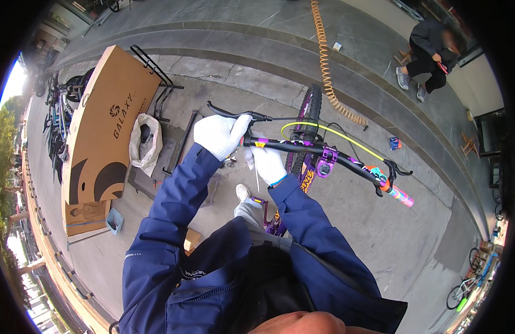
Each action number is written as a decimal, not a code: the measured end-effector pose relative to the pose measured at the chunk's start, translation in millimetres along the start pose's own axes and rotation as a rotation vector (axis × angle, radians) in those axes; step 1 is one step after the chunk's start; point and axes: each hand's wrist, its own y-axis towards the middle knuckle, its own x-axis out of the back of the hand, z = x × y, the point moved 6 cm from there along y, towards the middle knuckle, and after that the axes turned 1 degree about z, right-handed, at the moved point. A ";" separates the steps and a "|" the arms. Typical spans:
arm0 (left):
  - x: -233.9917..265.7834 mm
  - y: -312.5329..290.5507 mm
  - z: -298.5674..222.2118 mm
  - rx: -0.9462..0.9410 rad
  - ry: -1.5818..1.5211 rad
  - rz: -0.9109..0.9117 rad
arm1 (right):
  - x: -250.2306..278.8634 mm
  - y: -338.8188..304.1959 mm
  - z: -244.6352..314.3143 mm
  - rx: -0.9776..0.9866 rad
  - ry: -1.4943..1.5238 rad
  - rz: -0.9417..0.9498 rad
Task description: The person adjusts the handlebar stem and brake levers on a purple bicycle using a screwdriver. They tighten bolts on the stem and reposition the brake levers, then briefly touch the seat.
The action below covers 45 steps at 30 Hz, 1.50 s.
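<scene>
Left hand (219,135) is closed round the bare bar (302,147) end at twelve o'clock; right hand (267,163) at one o'clock pinches a thin tool; brace the bar firmly; keep the lever (235,114) level before tightening.

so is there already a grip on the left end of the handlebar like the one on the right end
No, the left hand closes round the handlebar end, and no colour shows there, while the rainbow-coloured grip sits only on the right end.
</scene>
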 end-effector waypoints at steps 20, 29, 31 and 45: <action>-9.2 -5.8 -12.9 -0.127 0.219 0.054 | -83.5 60.0 -100.3 0.412 -0.614 -0.073; -13.1 5.6 -5.8 0.040 0.295 0.054 | -92.4 124.1 -32.6 0.812 -0.961 0.275; -6.6 1.7 -11.6 0.005 0.318 -0.101 | -90.1 128.0 -17.3 0.869 -0.942 0.321; -12.5 -8.5 -6.8 -0.015 0.180 0.100 | 39.2 107.7 126.2 1.134 -0.805 -0.684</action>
